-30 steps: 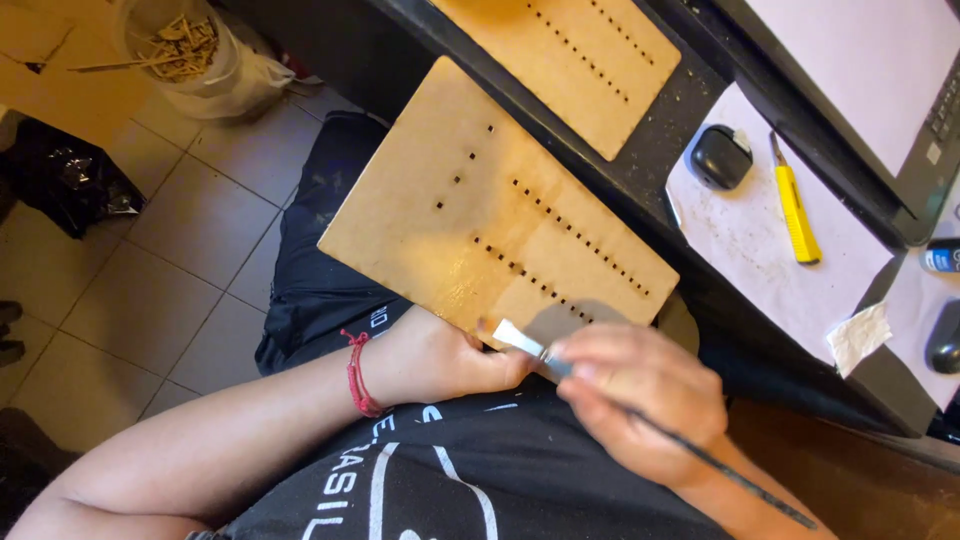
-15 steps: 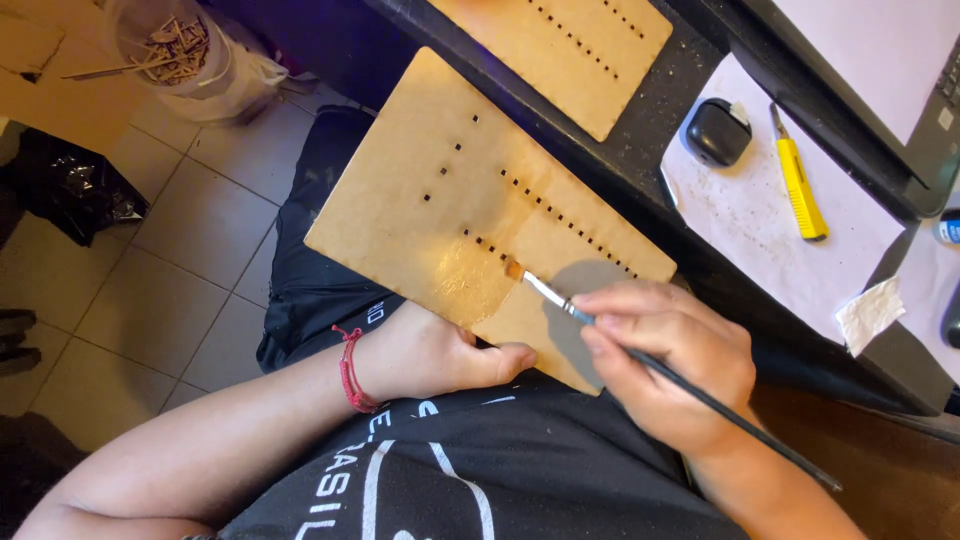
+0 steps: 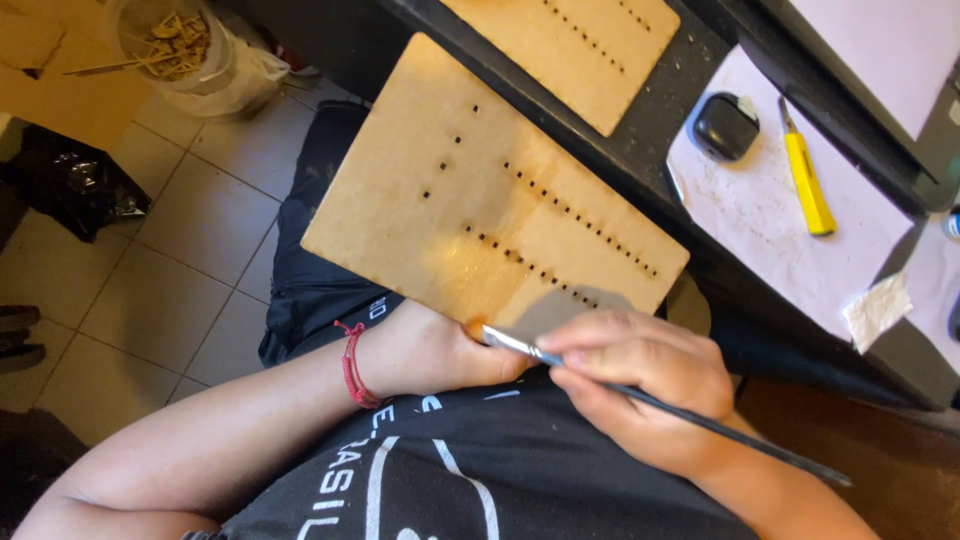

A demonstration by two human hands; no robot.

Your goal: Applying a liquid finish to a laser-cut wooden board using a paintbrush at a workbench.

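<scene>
Right hand (image 3: 640,385) pinching a thin brush (image 3: 640,392), tip at the board's (image 3: 480,190) near edge, left hand (image 3: 440,350) gripping that edge from below, yellow knife (image 3: 805,180) on the desk.

Pale tiled floor (image 3: 170,290) in daylight, dark workbench (image 3: 660,130) running diagonally above, clear tub of wood scraps (image 3: 175,45) and black bag (image 3: 70,190) at left
</scene>
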